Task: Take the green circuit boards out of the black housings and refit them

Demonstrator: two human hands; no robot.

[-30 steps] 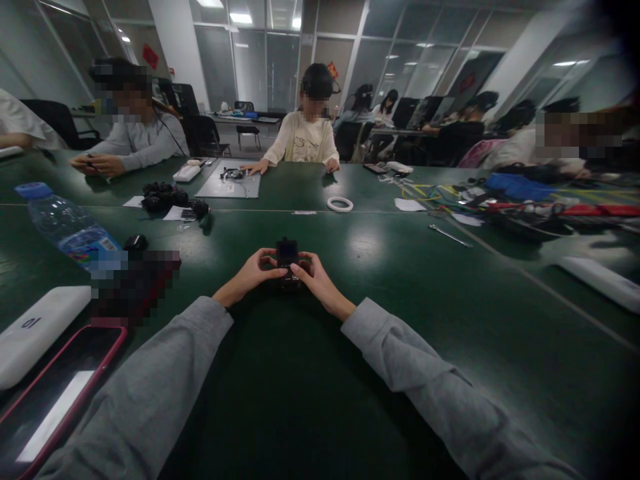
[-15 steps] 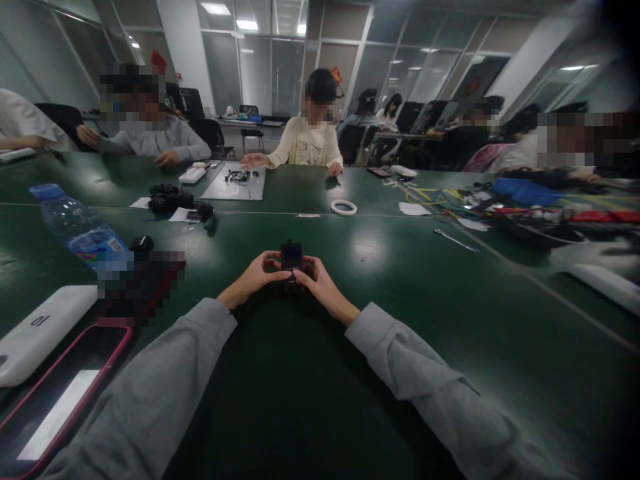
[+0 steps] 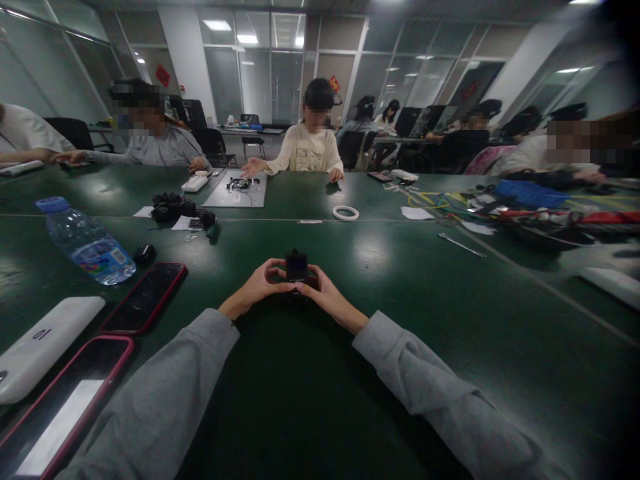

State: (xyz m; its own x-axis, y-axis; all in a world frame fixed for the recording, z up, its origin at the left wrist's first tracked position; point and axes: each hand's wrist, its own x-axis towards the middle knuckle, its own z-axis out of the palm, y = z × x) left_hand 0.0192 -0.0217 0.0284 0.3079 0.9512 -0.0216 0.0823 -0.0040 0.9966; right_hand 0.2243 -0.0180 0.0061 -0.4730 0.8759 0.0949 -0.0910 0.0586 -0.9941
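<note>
Near the middle of the green table (image 3: 240,400), a small black box-shaped device (image 3: 297,265) with a dark square screen faces me. My left hand (image 3: 257,285) grips its left side, with the thumb pressed to the lower front and the fingers curled behind. From the right, my right hand (image 3: 330,293) closes on it the same way, and the two thumb tips meet below the screen. The fingertips at its back are hidden. Both forearms wear grey sleeves.
To the left are a water bottle (image 3: 95,243), two red-edged phones (image 3: 145,297) and a white power bank (image 3: 50,347). Ahead lies a white tape ring (image 3: 345,213); right, a wrench (image 3: 463,245) and tangled cables (image 3: 450,200). A co-worker (image 3: 313,143) sits opposite.
My view has tipped up slightly, so the table things sit lower. Both hands keep hold of the black device, its screen turned slightly. A co-worker at far left has reached a hand down and outward.
</note>
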